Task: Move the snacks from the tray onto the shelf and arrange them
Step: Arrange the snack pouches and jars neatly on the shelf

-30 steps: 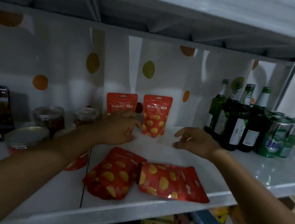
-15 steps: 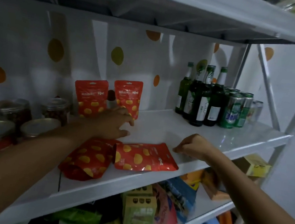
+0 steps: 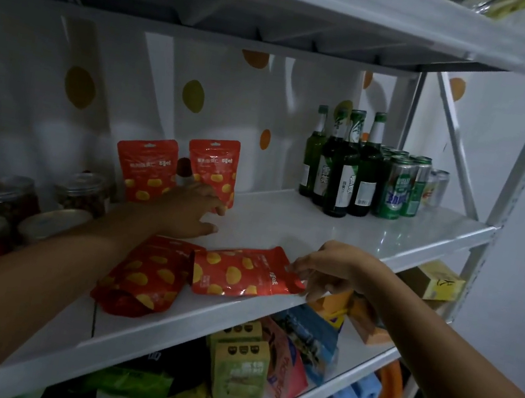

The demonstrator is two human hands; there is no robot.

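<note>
The right hand (image 3: 329,269) has reached the flat pouch (image 3: 234,275) and pinches its right edge (pouch lying at the shelf (image 3: 318,229) front); the left hand (image 3: 187,212), fingers loose and empty, is just before two standing pouches (image 3: 146,167).

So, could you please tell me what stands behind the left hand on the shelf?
Two red snack pouches stand upright before the dotted backdrop behind the left hand. The hand covers part of their lower edges, so any contact is hidden.

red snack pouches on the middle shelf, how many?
4. Back: left standing pouch, right standing pouch, behind left hand. Front edge: left flat pouch, right flat pouch, pinched by right hand. More may be hidden.
</note>
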